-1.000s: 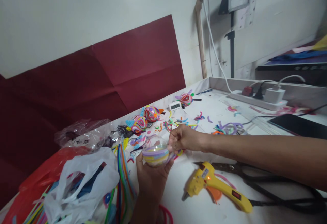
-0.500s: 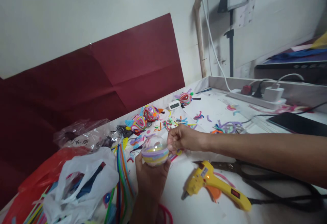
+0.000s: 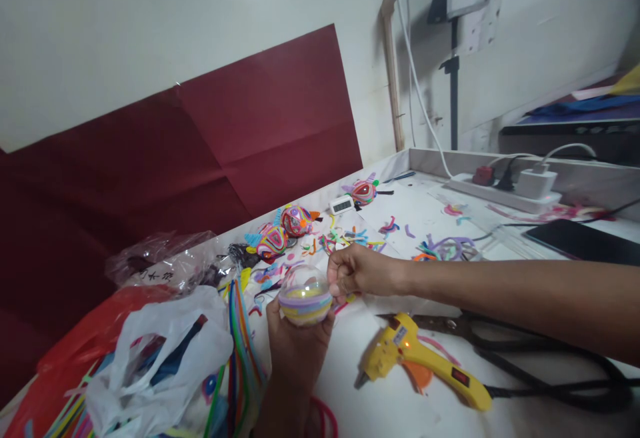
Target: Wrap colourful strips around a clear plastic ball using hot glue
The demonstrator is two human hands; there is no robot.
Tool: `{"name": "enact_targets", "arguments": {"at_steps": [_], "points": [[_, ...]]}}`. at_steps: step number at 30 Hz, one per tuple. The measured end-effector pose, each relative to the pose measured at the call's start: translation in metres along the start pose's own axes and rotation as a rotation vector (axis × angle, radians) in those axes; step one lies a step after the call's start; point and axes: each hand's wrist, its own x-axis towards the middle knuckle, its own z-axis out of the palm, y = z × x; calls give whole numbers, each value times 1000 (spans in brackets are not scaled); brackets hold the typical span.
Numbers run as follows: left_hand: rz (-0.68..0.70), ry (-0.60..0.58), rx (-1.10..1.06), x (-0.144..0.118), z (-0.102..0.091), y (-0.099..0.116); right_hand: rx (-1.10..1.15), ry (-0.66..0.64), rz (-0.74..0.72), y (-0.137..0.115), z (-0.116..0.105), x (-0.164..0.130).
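Note:
My left hand (image 3: 296, 351) cups a clear plastic ball (image 3: 305, 293) from below; pastel pipe-cleaner bands ring its lower half. My right hand (image 3: 361, 271) reaches in from the right, fingers pinched against the ball's right side on a pipe-cleaner strand. A yellow glue gun (image 3: 421, 369) lies on the white table (image 3: 390, 405) just right of my left wrist, with black scissors (image 3: 480, 337) behind it.
Three finished colourful balls (image 3: 295, 220) and pipe-cleaner scraps (image 3: 440, 249) lie further back. Plastic bags with pipe cleaners (image 3: 155, 365) fill the left. A power strip (image 3: 505, 191), a dark phone (image 3: 583, 241), a small digital timer (image 3: 341, 205) and a maroon backdrop (image 3: 225, 151) surround the table.
Almost nothing differs: both hands stay on the ball, my right hand's fingers shifting slightly along its side. The view drifted a little.

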Motion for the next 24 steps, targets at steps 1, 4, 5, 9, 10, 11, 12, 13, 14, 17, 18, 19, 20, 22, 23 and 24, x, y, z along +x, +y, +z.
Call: {"name": "enact_targets", "arguments": {"at_steps": [1, 4, 5, 9, 10, 11, 12, 13, 14, 17, 18, 19, 20, 22, 23, 24], "points": [[5, 13, -14, 1, -1, -1, -3, -1, -1, 0, 0, 0], [6, 22, -73, 2, -3, -1, -15, -1, -8, 1, -1, 0], [4, 11, -79, 2, -4, -1, -20, 0, -12, 1, -1, 0], [-9, 44, -79, 1, 0, -1, -44, 2, -30, 4, -1, 1], [-11, 68, -85, 1, 2, -1, -51, 4, -37, 5, -1, 1], [-13, 91, -96, 0, 4, -1, -59, 6, -45, 6, -1, 1], [-14, 109, -108, -1, 7, -1, -67, 9, -52, 7, -2, 1], [-16, 124, -118, -1, 9, -1, -77, 13, -59, 8, -2, 1], [-21, 134, -124, -2, 11, -1, -88, 18, -65, 8, -3, 1], [-64, 156, -110, -4, 18, 0, -127, 32, -82, 8, -6, 1], [-81, 165, -99, -4, 19, 1, -145, 34, -95, 7, -7, 1], [-95, 172, -87, -5, 21, 1, -171, 34, -113, 7, -8, 1], [-99, 176, -75, -5, 22, 2, -202, 32, -136, 6, -10, 1], [-100, 178, -55, -5, 22, 2, -269, 29, -186, 6, -11, 2], [-102, 172, -49, -5, 21, 2, -297, 26, -206, 5, -11, 2], [-108, 164, -45, -5, 21, 3, -318, 20, -220, 5, -12, 2]]}}
